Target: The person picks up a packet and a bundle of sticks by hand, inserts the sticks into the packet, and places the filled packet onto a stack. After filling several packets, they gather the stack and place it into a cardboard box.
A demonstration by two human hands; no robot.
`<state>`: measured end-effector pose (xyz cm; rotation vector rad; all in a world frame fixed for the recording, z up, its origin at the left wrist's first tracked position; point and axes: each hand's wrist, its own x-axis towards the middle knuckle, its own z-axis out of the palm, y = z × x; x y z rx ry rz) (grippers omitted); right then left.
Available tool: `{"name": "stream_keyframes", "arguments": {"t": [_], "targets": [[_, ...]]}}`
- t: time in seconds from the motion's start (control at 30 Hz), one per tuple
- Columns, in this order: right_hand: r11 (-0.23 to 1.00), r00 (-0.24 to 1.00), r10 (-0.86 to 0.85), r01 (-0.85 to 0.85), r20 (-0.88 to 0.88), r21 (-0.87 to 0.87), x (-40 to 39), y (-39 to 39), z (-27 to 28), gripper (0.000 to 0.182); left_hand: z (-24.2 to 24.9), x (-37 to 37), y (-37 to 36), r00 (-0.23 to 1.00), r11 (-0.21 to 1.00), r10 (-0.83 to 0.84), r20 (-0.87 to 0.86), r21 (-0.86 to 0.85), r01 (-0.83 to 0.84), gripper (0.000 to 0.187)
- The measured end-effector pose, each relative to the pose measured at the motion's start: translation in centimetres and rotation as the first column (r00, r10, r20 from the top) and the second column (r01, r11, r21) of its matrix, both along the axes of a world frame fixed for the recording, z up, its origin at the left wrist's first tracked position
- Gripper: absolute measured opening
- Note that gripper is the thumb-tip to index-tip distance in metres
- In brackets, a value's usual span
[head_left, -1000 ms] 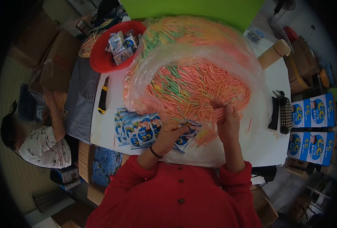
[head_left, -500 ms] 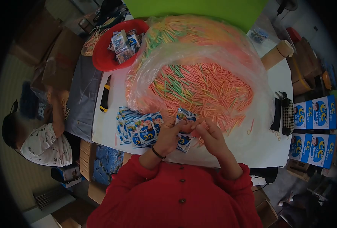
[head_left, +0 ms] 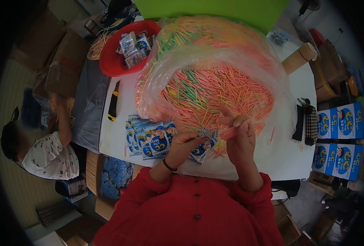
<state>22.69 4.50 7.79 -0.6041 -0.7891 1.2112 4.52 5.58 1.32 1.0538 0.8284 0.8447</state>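
Observation:
Between the thumb and fingers of my left hand (head_left: 181, 148) is the edge of a small blue-and-white packet (head_left: 202, 149), at the table's near side. A small bunch of pink candy-like sticks (head_left: 228, 133) is gripped in my right hand (head_left: 242, 141), just right of that packet. One or two of my right fingers point up over the pile. Behind both hands, a large clear plastic bag (head_left: 214, 53) lies spread, full of pink, green and yellow sticks (head_left: 219, 90). Several more blue-and-white packets (head_left: 155, 139) overlap on the table left of my left hand.
A red bowl (head_left: 108, 61) with packets stands at the back left, near a yellow-and-black utility knife (head_left: 113, 105). On the right are a tan cup-like container (head_left: 299, 59), a checkered case (head_left: 310, 125) and blue boxes (head_left: 342, 160). Another person (head_left: 46, 151) works at far left.
My hands have moved apart. The right hand has gone up and right with the pink sticks, while the left stays low with the packet, which has tilted.

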Motion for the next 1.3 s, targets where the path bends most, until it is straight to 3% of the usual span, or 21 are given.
{"name": "stream_keyframes", "arguments": {"t": [0.17, 0.23, 0.27, 0.33, 0.37, 0.43, 0.63, 0.67, 0.73, 0.8, 0.87, 0.93, 0.97, 1.0, 1.03, 1.07, 1.1, 1.13, 1.17, 1.23, 1.3], "targets": [[0.989, 0.993, 0.122, -0.122, -0.006, -0.079, -0.5, 0.5, -0.8, 0.018, 0.7, 0.2, -0.1, 0.999, 0.998, -0.047, -0.021, 0.051, 0.048, 0.017], [0.995, 0.894, 0.086, -0.102, 0.440, 0.012, -0.1, 0.9, -1.6, 0.016, 0.2, -0.2, -0.2, 0.999, 0.997, -0.048, -0.012, 0.056, 0.048, 0.021], [0.994, 0.894, 0.089, -0.105, 0.440, 0.011, 0.2, 0.9, -1.8, 0.016, 0.0, -0.3, -0.2, 0.999, 0.997, -0.052, -0.002, 0.061, 0.052, 0.024], [0.982, 0.652, 0.130, -0.188, 0.747, -0.007, 0.7, 0.6, -2.0, 0.012, 0.6, 0.4, -0.2, 0.994, 0.999, -0.033, 0.103, 0.022, 0.030, 0.028], [0.981, 0.652, 0.134, -0.193, 0.746, -0.008, 0.9, 0.4, -1.9, 0.012, 0.8, 0.6, -0.3, 0.978, 1.000, -0.013, 0.206, -0.018, 0.017, 0.031], [0.941, 0.354, 0.163, -0.336, 0.921, -0.038, 1.0, 0.1, -0.8, 0.030, -1.0, 0.2, -0.2, 0.961, 0.995, -0.100, 0.257, 0.010, 0.101, 0.033], [0.967, 0.451, 0.104, -0.253, 0.886, 0.015, 2.4, -1.0, 1.9, 0.073, 1.0, 0.2, -0.8, 0.956, 0.981, -0.178, 0.235, -0.040, 0.192, 0.037], [0.964, 0.457, 0.107, -0.265, 0.883, 0.020, 2.9, -1.2, 1.6, 0.073, 1.2, -0.1, -1.0, 0.953, 0.987, -0.135, 0.271, -0.045, 0.153, 0.036], [0.987, 0.694, 0.115, -0.158, 0.711, -0.005, 4.1, -1.6, 1.0, 0.067, 0.9, -1.2, -1.7, 0.935, 0.993, -0.122, 0.333, 0.043, 0.114, 0.035], [0.998, 0.746, 0.064, -0.065, 0.663, -0.022, 5.3, -2.3, 0.4, 0.058, 0.4, -2.5, -2.7, 0.901, 0.987, -0.139, 0.411, 0.130, 0.093, 0.033], [0.997, 0.772, -0.017, 0.064, 0.635, -0.051, 7.2, -3.1, -0.2, 0.050, -0.1, -4.6, -3.6, 0.971, 0.991, 0.046, 0.234, 0.111, -0.073, 0.038], [0.943, 0.769, -0.163, 0.306, 0.617, -0.132, 9.3, -3.5, -1.4, 0.029, 3.0, -4.1, -3.2, 0.922, 0.935, 0.352, 0.158, -0.031, -0.352, 0.038], [0.936, 0.755, -0.176, 0.327, 0.632, -0.130, 10.4, -3.6, -2.4, 0.029, 2.2, -5.0, -2.5, 0.895, 0.882, 0.408, -0.182, 0.333, -0.334, 0.036], [0.905, 0.744, -0.223, 0.398, 0.630, -0.151, 11.4, -3.5, -3.6, 0.023, 1.4, -6.0, -1.8, 0.716, 0.751, 0.535, -0.449, 0.640, -0.160, 0.035], [0.870, 0.734, -0.267, 0.462, 0.625, -0.171, 12.0, -3.2, -3.9, 0.019, 1.3, -6.5, -1.2, 0.725, 0.752, 0.528, -0.442, 0.640, -0.157, 0.035], [0.867, 0.729, -0.273, 0.469, 0.628, -0.168, 12.5, -3.1, -4.1, 0.019, 1.3, -6.9, -0.8, 0.507, 0.652, 0.649, -0.567, 0.758, 0.014, 0.035], [0.868, 0.570, -0.194, 0.480, 0.799, -0.132, 12.7, -2.8, -4.0, 0.019, 1.6, -6.9, -0.5, 0.250, 0.557, 0.762, -0.598, 0.801, 0.220, 0.036], [0.871, 0.375, -0.105, 0.481, 0.921, -0.096, 12.8, -2.5, -4.0, 0.021, 1.8, -6.7, -0.4, 0.210, 0.614, 0.746, -0.631, 0.775, 0.148, 0.040], [0.869, 0.373, -0.106, 0.485, 0.922, -0.097, 12.8, -2.0, -4.0, 0.021, 2.2, -6.5, -0.3, 0.214, 0.614, 0.745, -0.632, 0.775, 0.150, 0.040], [0.952, -0.081, -0.120, 0.274, 0.990, 0.137, 12.7, -0.6, -4.0, 0.034, 3.2, -6.1, 0.0, 0.105, 0.552, 0.809, -0.578, 0.809, 0.204, 0.043], [0.979, -0.116, -0.083, 0.177, 0.990, 0.103, 12.2, 0.9, -4.1, 0.043, 3.5, -5.4, -0.4, 0.169, 0.542, 0.790, -0.589, 0.800, 0.257, 0.044]]}}
